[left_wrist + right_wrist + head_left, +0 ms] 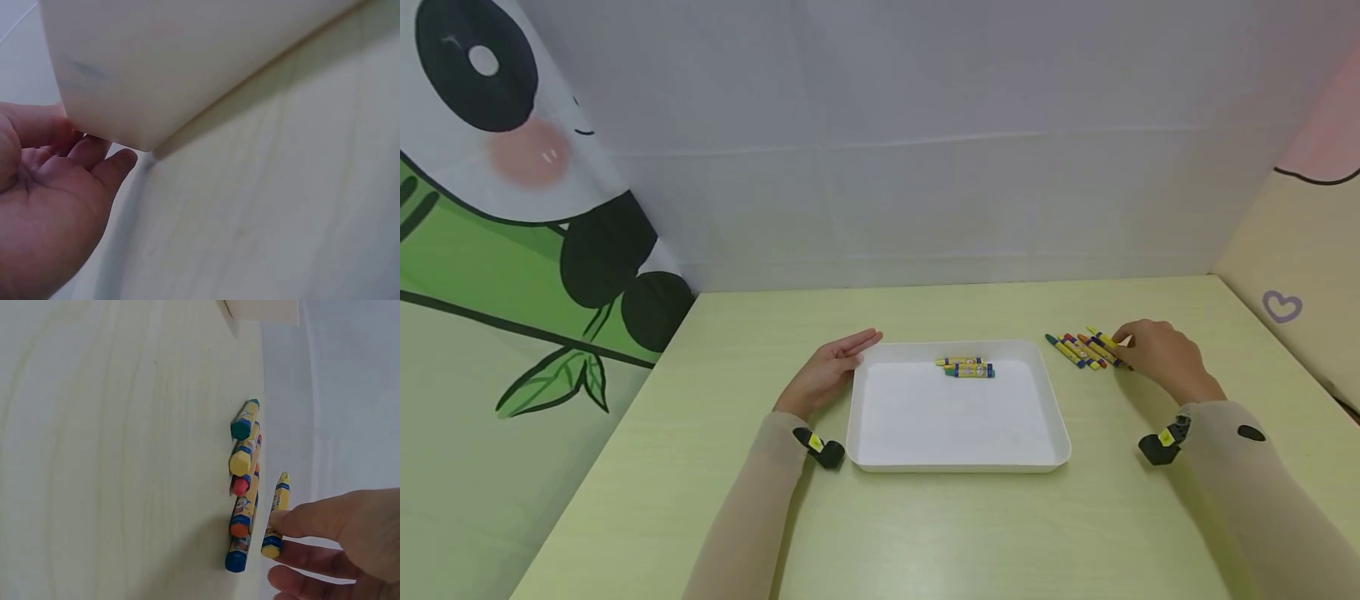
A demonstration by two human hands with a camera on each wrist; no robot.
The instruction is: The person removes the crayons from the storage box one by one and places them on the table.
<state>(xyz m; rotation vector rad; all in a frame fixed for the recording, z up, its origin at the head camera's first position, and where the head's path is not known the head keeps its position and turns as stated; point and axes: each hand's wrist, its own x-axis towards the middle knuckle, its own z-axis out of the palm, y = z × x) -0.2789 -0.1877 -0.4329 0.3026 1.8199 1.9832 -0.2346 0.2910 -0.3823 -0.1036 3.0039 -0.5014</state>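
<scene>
A white tray [1052, 417] lies in the middle of the table with a few yellow-wrapped crayons [970, 367] at its far side. My left hand [850, 348] rests flat beside the tray's far-left corner. Its straight fingers [94, 153] touch the tray wall [162, 69]. To the right of the tray, several crayons [1078, 350] lie side by side in a row [242, 487]. My right hand [1123, 340] is at the row's right end. Thumb and fingers [312, 522] pinch a yellow crayon [277, 500], set slightly apart from the others.
The pale green table [925, 533] has a grey backdrop behind, a panda curtain [512, 167] on the left and a beige panel with a heart [1282, 307] on the right. Black wrist cameras [1161, 442] sit on both forearms.
</scene>
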